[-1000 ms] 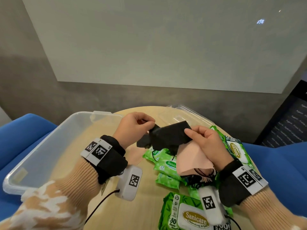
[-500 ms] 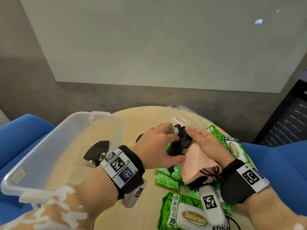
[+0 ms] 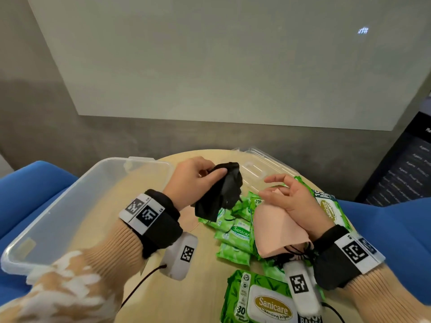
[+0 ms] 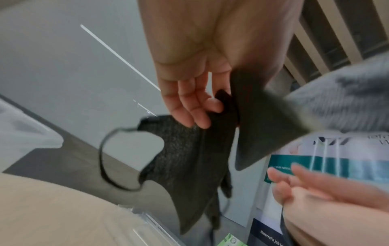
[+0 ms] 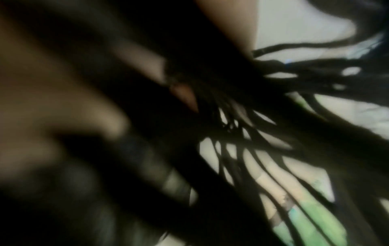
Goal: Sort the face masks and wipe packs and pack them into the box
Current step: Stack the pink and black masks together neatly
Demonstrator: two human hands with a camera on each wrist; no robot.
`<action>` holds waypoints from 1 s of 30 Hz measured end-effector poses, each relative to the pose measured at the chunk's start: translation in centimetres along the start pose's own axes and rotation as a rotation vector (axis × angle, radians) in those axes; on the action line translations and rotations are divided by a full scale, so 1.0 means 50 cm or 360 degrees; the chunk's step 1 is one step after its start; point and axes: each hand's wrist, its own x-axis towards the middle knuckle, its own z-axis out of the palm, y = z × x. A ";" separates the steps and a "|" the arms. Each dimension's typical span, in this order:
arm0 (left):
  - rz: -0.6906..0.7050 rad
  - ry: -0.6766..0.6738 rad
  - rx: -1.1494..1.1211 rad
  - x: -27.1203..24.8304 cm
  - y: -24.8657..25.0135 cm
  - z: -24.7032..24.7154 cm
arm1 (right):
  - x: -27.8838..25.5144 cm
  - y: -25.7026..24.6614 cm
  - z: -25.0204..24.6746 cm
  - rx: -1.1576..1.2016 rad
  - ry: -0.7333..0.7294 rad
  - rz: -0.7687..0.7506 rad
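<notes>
A black mask (image 3: 221,190) is pinched by the left hand (image 3: 193,180); a pink mask (image 3: 275,227) is held under the right hand (image 3: 293,201). It should be carried left into the box (image 3: 77,199), loops tucked.

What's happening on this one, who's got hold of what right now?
A person is sorting face masks at a round table. The left hand pinches a black mask held up beside the clear box. The right hand holds a stack of masks with a pink mask on top, its index finger and thumb lifted off. Green wipe packs still lie on the table, and the box's lid sits behind them.
</notes>
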 end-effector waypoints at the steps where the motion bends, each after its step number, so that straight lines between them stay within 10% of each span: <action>1: 0.0034 0.0023 0.0054 -0.001 0.002 0.000 | -0.001 -0.005 0.007 -0.0008 0.0018 -0.0036; 11: 0.0592 -0.0308 0.0206 -0.023 0.030 0.013 | -0.009 -0.018 0.054 -0.0295 -0.0059 -0.0335; 19: 0.0252 0.0032 0.0052 -0.003 0.011 -0.024 | -0.001 0.007 0.024 -0.0479 -0.0028 -0.0271; 30: 0.0405 -0.0370 0.0037 -0.017 0.041 -0.023 | -0.011 -0.019 0.049 -0.0233 -0.0142 -0.0271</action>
